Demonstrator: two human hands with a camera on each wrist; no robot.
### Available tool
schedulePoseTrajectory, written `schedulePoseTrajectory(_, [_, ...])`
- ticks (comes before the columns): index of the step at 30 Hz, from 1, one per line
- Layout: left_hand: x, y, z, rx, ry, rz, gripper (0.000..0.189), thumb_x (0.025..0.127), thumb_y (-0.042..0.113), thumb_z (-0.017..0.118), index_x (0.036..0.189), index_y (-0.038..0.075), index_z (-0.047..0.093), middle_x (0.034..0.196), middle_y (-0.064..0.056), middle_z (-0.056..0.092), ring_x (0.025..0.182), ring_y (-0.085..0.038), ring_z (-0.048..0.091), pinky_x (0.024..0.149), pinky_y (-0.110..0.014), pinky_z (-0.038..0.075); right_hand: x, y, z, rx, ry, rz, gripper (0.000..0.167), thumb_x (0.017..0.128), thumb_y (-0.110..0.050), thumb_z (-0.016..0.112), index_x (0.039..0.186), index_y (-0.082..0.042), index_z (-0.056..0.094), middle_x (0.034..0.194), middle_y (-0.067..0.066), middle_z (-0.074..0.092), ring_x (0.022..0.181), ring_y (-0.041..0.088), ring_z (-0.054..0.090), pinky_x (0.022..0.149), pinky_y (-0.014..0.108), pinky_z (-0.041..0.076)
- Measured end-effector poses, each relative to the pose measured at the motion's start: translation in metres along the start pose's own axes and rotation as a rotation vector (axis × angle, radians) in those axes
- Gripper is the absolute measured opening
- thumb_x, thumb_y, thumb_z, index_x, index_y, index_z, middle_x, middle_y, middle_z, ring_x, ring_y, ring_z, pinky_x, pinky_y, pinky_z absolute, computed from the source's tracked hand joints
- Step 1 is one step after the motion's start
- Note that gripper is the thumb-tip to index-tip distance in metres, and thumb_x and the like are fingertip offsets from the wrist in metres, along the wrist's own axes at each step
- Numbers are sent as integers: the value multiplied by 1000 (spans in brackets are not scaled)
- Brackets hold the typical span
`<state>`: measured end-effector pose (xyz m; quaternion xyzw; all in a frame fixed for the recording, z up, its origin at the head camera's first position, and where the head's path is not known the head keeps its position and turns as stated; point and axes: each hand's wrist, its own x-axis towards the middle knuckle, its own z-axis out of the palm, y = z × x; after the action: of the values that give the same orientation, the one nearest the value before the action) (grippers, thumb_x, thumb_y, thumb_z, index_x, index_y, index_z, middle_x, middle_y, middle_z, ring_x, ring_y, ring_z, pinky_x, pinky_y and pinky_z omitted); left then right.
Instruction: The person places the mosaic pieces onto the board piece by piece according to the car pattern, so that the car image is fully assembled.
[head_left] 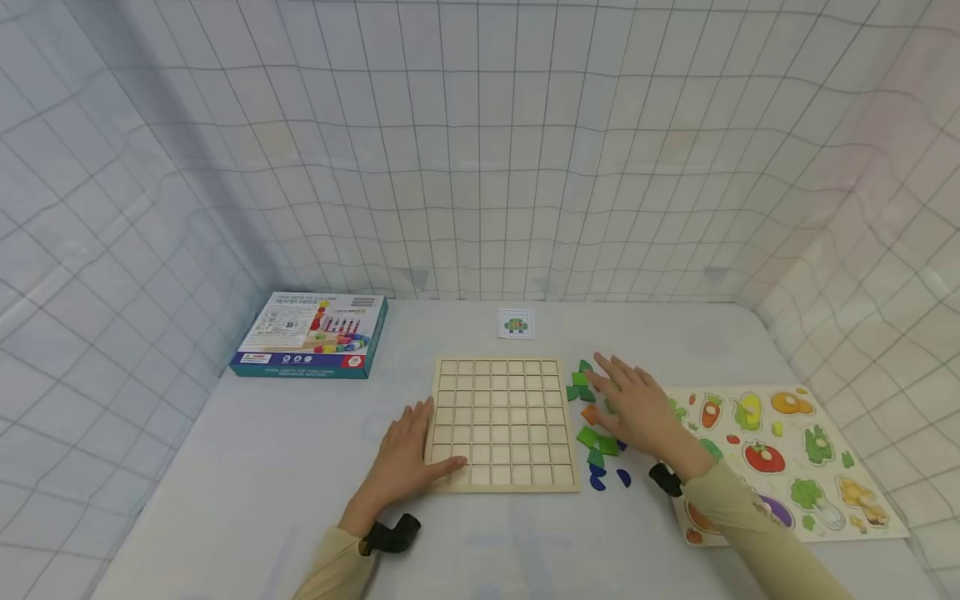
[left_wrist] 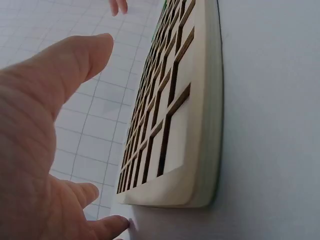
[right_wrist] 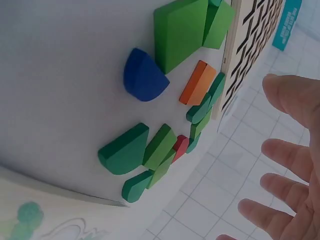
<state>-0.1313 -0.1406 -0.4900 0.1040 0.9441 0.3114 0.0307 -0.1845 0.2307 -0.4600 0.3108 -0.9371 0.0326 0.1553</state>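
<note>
Head view: wooden grid board (head_left: 501, 429) lay on the white table (head_left: 285, 467). Left hand (head_left: 403, 457) was at its lower-left corner, fingers extended, thumb over the cells. Right hand (head_left: 637, 410) was spread above loose shapes just right of the board: green pieces (head_left: 608, 446), an orange piece (head_left: 589, 415), blue pieces (head_left: 624, 477). Judged step: selecting a piece, none yet placed; next move would call for a pinch grip. Picture card (head_left: 516, 323) lay beyond the board, box (head_left: 309, 333) far left. Vegetable sheet (head_left: 798, 425), partly under the right forearm, probably limited room.

Left wrist view: thumb and fingers apart, gripping nothing; board contact could not be told.

Right wrist view: fingers spread, holding nothing. Red piece (right_wrist: 180, 148) sat among green ones; crowding might hinder a clean pick.
</note>
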Motion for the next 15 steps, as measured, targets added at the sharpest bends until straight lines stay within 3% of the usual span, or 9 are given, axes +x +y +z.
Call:
schedulePoseTrajectory(6, [-5,-8,13,25,80,77,100,74,57,71,146,0,32,150,-22,26,139,-41,12,110,-56,7,6,7,4,36,-69,53,51,85,-29,71,128,-3,59,139,19,45,122,39,45,93,56,41])
schedulePoseTrajectory(12, [-6,-16,21,77,129,126,93,75,59,69,145,7,39,151,-15,30,140,-38,14,109,-55,8,20,14,6,80,-71,133,42,84,-28,73,115,-1,66,113,17,62,94,34,61,70,45,52])
schedulePoseTrajectory(15, [-6,-18,21,76,139,133,91,74,59,70,145,10,40,151,-13,29,141,-35,14,110,-54,9,29,21,6,154,-128,208,40,86,-29,71,114,-1,67,107,17,64,87,32,62,64,41,53])
